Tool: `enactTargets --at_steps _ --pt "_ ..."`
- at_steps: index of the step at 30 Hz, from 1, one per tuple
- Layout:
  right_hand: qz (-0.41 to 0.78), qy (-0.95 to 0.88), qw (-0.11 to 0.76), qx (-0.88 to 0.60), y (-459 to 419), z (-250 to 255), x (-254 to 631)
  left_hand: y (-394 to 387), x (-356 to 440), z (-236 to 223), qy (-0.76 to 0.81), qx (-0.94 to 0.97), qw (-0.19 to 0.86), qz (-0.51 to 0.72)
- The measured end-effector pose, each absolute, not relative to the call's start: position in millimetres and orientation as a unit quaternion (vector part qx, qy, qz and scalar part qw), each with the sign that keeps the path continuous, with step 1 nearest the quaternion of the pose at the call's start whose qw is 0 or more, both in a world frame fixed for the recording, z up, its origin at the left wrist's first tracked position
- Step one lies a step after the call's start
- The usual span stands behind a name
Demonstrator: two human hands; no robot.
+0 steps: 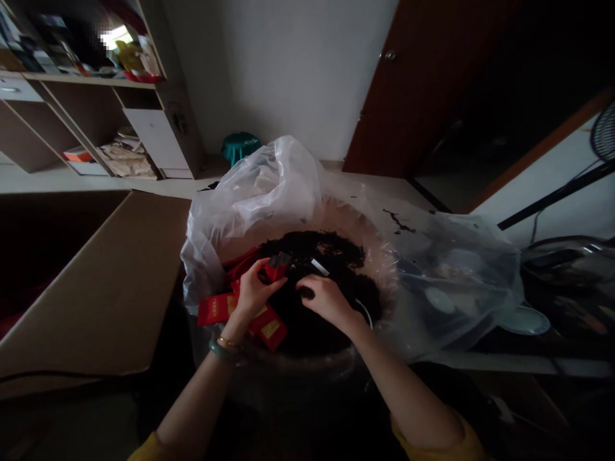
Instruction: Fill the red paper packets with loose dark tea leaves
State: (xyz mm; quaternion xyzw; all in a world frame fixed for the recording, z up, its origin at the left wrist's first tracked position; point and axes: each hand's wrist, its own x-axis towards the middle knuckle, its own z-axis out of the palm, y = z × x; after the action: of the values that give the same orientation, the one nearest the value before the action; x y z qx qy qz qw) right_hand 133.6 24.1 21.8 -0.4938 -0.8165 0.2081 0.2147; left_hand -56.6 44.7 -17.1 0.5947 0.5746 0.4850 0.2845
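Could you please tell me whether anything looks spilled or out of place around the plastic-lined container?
Yes: a few dark scraps lie on the clear plastic to the right, outside the container. They look like strays, since similar dark material is heaped inside.

A single head-worn view faces forward and down, close above the hands (254,289).

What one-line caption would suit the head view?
Left hand holding a red packet, right hand close by, over dark, loose material in a plastic-lined container.
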Motion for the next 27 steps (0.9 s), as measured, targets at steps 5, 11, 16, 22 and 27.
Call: enactTargets --at_steps 5,11,16,22,27 --pt "0.295 -0.751 0.336 -0.485 30.6 47.5 153.9 40.7 -53.4 -5.9 0.562 0.658 0.219 0.451" --pt "0.258 -0.742 0.398 -0.474 25.7 73.5 157.9 34.6 -41.6 7.0 0.519 0.757 0.118 0.379" --pt "0.199 -0.789 0.366 -0.451 19.3 74.8 150.1 32.7 -31.4 5.9 0.514 0.776 0.075 0.358" --pt "0.147 -0.809 0.372 -0.431 14.1 73.2 147.8 31.4 -26.5 1.8 0.528 0.761 0.084 0.368" --pt "0.180 -0.816 0.367 -0.408 16.2 75.6 146.8 32.0 -24.8 -0.7 0.527 0.757 0.094 0.374"
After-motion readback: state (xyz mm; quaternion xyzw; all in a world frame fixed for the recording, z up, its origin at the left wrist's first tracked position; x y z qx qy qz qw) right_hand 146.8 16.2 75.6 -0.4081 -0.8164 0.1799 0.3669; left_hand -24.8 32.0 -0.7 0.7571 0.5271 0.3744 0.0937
